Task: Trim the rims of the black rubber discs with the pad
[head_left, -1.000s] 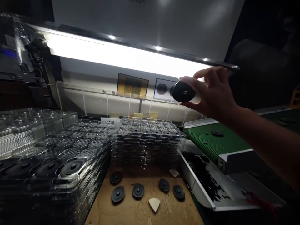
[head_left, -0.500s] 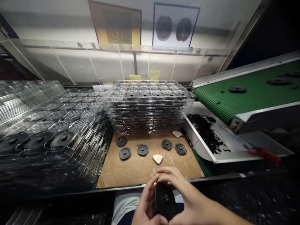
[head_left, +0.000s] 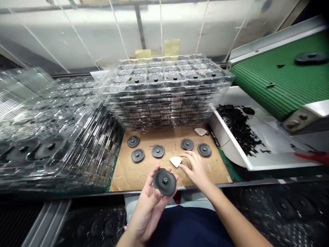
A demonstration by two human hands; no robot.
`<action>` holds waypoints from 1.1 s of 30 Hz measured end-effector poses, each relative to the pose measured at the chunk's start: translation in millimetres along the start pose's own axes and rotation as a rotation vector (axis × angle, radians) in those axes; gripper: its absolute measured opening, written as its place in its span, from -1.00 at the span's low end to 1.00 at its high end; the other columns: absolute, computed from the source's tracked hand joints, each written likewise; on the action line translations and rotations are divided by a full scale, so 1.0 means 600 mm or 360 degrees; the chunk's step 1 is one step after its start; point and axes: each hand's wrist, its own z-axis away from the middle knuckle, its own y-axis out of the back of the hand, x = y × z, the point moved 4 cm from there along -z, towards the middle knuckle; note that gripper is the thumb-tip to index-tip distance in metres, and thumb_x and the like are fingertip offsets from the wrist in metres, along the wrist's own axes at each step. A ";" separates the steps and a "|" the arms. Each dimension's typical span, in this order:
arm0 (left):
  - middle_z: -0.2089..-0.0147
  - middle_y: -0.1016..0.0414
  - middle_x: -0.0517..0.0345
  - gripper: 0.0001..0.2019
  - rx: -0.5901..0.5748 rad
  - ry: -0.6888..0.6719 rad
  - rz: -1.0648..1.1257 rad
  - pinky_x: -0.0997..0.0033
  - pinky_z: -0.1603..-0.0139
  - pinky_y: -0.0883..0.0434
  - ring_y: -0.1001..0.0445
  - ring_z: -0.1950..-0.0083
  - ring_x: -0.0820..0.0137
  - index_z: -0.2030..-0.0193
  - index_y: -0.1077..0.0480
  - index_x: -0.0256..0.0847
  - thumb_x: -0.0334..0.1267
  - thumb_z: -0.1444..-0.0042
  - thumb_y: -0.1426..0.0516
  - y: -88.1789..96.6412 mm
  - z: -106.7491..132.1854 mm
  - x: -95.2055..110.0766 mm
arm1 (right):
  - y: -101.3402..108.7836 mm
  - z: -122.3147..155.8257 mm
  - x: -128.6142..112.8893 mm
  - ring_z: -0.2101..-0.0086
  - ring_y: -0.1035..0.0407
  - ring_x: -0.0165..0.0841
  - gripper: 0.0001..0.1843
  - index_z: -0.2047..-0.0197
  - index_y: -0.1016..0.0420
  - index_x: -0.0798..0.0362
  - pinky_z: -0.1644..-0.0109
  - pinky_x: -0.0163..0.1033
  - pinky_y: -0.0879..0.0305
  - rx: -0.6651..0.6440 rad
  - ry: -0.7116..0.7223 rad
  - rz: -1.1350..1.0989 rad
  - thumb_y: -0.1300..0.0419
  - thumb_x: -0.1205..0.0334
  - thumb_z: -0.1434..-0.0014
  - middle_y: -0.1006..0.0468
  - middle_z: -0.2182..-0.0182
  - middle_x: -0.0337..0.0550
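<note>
In my left hand (head_left: 154, 202) is a black round disc (head_left: 165, 183) with a raised knob at its centre, its knobbed face turned up towards me. The fingers wrap its edge from below. Over the cardboard sheet (head_left: 144, 176), my right hand (head_left: 195, 168) has thumb and forefinger apart at the right side of a white wedge-shaped pad (head_left: 175, 161); I cannot tell whether they touch it. Several similar discs lie around on the cardboard, such as one disc (head_left: 157, 151) left of the pad and another disc (head_left: 204, 149) to the right of my right hand.
Stacked clear plastic trays (head_left: 164, 99) stand behind the cardboard, with more trays (head_left: 64, 137) at left. At right, a white bin (head_left: 231, 147) holds black scraps (head_left: 239, 127) below a green conveyor belt (head_left: 272, 68). A second white pad (head_left: 200, 131) lies at the back.
My hands were together around the disc near my lap. Now my right hand has let go and moved forward to the white pad, while the left holds the disc up. The view has tilted down.
</note>
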 end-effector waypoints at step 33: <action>0.03 -0.60 0.22 -0.46 0.0339 -0.0095 0.0098 0.50 0.05 -0.47 -0.55 0.04 0.32 0.15 -0.50 0.06 -0.29 0.40 -0.45 -0.040 -0.183 0.005 | 0.090 -0.077 -0.082 0.22 -0.35 -0.24 -0.75 0.12 -0.58 0.00 0.20 -0.14 -0.41 0.0157 0.0317 -0.0013 -0.18 0.37 -0.14 -0.49 0.20 -0.01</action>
